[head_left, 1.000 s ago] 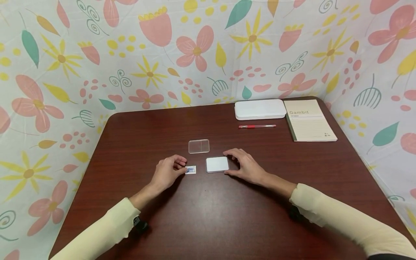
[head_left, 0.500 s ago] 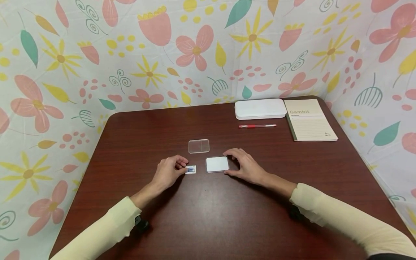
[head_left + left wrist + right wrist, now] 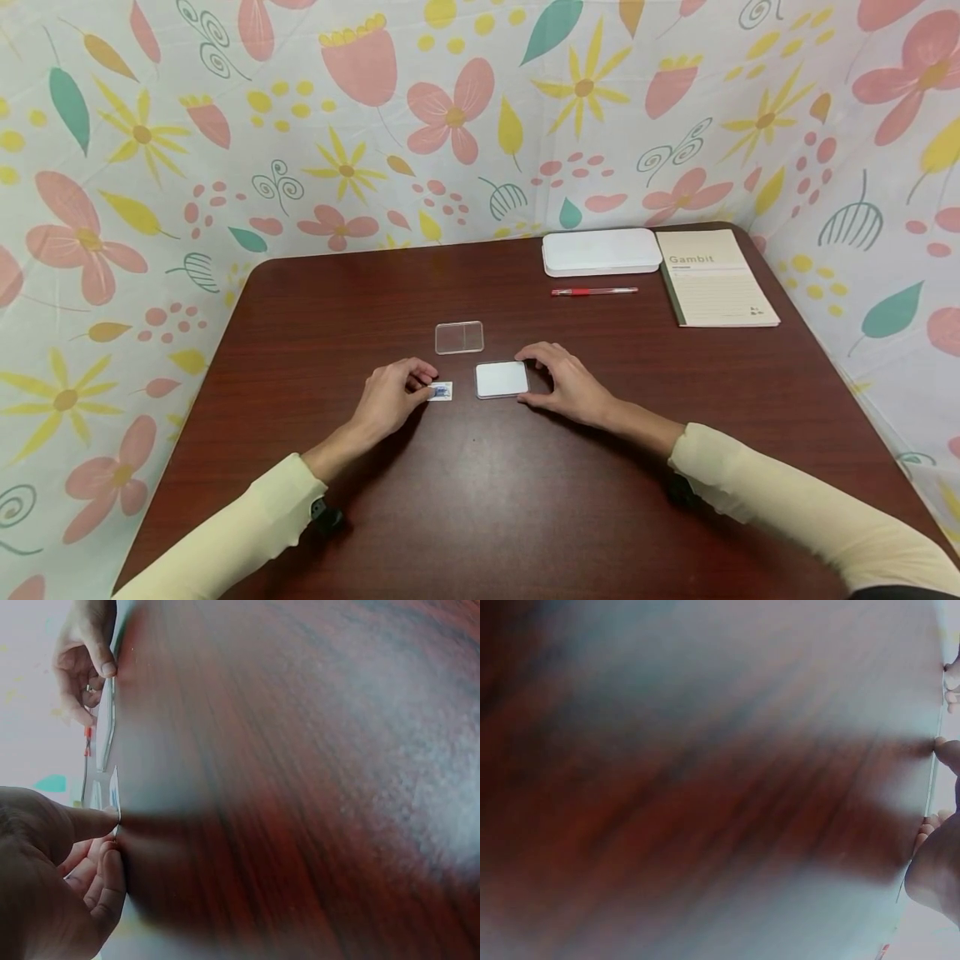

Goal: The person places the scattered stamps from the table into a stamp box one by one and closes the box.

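Note:
My left hand (image 3: 387, 398) pinches the left end of a small stamp-like piece of paper (image 3: 442, 392) with a blue print and white border. In the left wrist view this paper (image 3: 115, 787) shows nearly edge-on between thumb and finger. Just to its right lies a shallow clear case (image 3: 502, 379) with a white inside. My right hand (image 3: 567, 383) holds the case by its right end, thumb at the near corner and a finger at the far one. A clear plastic lid (image 3: 459, 337) rests flat behind the paper and the case, apart from both hands.
Toward the back right of the brown table (image 3: 480, 500) stand a long white box (image 3: 602, 252) and a notebook (image 3: 716, 279) marked Gambit. A red pen (image 3: 594, 292) lies in front of the box. A flowered cloth (image 3: 450, 167) hangs behind the table.
My left hand has shifted very slightly to the right over the paper. The right hand, case and lid stay where they were.

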Available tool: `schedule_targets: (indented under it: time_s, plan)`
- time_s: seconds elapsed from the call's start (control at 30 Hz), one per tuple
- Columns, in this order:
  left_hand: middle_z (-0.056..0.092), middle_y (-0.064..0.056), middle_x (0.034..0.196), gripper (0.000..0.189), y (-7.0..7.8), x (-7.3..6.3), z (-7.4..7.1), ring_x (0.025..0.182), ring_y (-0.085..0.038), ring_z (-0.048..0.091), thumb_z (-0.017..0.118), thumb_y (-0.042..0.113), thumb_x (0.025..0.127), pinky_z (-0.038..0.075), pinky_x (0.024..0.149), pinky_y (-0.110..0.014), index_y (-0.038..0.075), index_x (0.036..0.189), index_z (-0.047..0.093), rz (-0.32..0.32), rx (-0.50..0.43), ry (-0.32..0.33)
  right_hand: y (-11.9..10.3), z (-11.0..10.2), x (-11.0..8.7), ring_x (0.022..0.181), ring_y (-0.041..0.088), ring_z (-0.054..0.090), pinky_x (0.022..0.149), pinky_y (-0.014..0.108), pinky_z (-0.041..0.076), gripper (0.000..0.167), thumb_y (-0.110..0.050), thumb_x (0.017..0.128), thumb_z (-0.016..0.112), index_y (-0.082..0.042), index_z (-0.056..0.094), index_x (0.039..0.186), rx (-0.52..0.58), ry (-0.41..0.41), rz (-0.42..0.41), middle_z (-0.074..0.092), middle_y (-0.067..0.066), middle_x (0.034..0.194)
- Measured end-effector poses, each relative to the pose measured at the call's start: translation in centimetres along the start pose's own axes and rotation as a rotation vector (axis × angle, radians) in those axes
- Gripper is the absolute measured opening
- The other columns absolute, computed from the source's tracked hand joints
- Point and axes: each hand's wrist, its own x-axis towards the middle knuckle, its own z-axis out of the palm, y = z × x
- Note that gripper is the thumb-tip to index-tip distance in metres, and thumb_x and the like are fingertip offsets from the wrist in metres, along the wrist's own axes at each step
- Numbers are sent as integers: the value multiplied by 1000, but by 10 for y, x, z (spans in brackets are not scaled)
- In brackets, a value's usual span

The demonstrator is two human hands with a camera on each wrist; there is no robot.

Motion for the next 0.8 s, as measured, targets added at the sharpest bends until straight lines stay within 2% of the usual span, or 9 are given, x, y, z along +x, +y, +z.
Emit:
schedule_targets:
  time_s: [0.33,0.8]
  plan:
    - [73,6,91,17,0,0,-1,79,-8,69,86,7,89,55,80,-41,14,102,79,15,37,-30,2,1,0,100,27,62,86,43,53,57,-9,78,96,2,66,126,-7,10,-19,68,14,124]
    - [72,4,93,12,1,1,-2,77,-7,67,86,13,89,55,76,-41,18,99,81,37,75,-37,-2,0,1,101,28,61,88,44,51,58,-12,81,95,0,64,129,-3,-13,15,67,13,125]
